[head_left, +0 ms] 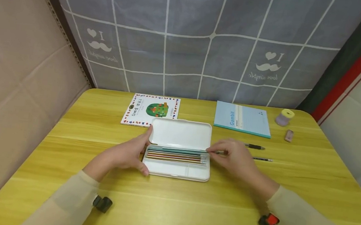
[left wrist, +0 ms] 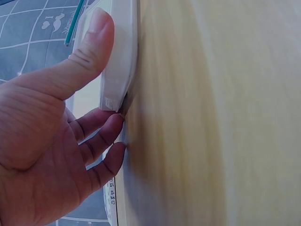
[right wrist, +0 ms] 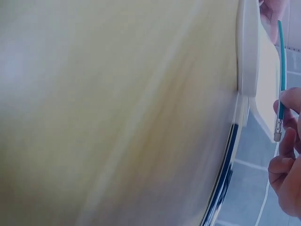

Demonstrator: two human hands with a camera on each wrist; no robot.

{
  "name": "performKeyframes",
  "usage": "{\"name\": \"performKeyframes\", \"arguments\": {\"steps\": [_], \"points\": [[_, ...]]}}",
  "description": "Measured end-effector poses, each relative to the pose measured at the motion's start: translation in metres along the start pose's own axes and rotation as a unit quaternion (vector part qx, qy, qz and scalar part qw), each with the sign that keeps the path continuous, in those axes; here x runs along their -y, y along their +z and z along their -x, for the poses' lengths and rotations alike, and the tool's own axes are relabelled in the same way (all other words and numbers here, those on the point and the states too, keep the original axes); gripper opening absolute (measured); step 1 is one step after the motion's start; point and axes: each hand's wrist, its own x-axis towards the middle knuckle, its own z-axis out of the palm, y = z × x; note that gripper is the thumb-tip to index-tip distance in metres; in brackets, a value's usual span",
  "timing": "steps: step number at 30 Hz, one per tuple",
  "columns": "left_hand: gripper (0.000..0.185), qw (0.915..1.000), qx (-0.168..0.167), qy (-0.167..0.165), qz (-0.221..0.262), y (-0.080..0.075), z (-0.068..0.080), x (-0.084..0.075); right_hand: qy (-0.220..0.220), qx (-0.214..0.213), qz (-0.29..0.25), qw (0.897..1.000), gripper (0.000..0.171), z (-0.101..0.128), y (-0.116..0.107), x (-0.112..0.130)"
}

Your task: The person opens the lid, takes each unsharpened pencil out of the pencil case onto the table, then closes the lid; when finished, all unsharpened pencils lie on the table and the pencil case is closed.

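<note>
A white pencil case [head_left: 165,168] lies on the table with its lid [head_left: 180,133] raised at the back. Several pencils [head_left: 174,157] lie side by side in its rear compartment. My left hand [head_left: 127,153] grips the case's left end, thumb [left wrist: 96,40] at the front corner and fingers around the side. Between thumb and fingertips, my right hand [head_left: 233,156] pinches a teal pencil [right wrist: 282,66] near its eraser end. That pencil is held lengthwise above the rear of the case, its far end towards the left hand.
Beyond the right hand lie a black-grip pen [head_left: 255,147] and another pencil [head_left: 263,159]. A picture book [head_left: 134,113] is behind the case, and a blue notebook [head_left: 254,121] lies back right. Further right are a yellow-topped purple container [head_left: 283,119] and an eraser [head_left: 289,135].
</note>
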Motion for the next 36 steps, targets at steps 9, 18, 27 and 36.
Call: {"name": "performKeyframes", "arguments": {"steps": [9,18,27,36], "points": [[0.158,1.0,0.001,-0.003,-0.005,-0.001,0.0,-0.003,0.008,-0.017,0.001,1.0,0.018,0.019,-0.017,-0.024],[0.157,1.0,0.001,0.001,-0.007,-0.001,0.0,-0.004,0.011,-0.018,0.006,1.0,0.017,0.032,-0.03,-0.042],[0.157,1.0,0.001,0.005,-0.003,-0.003,0.002,-0.003,0.03,-0.012,0.007,0.999,0.018,0.048,-0.047,-0.052],[0.156,0.9999,0.005,0.01,-0.003,-0.003,0.001,-0.003,0.041,-0.011,0.021,0.999,0.018,0.065,-0.058,-0.068]]}}
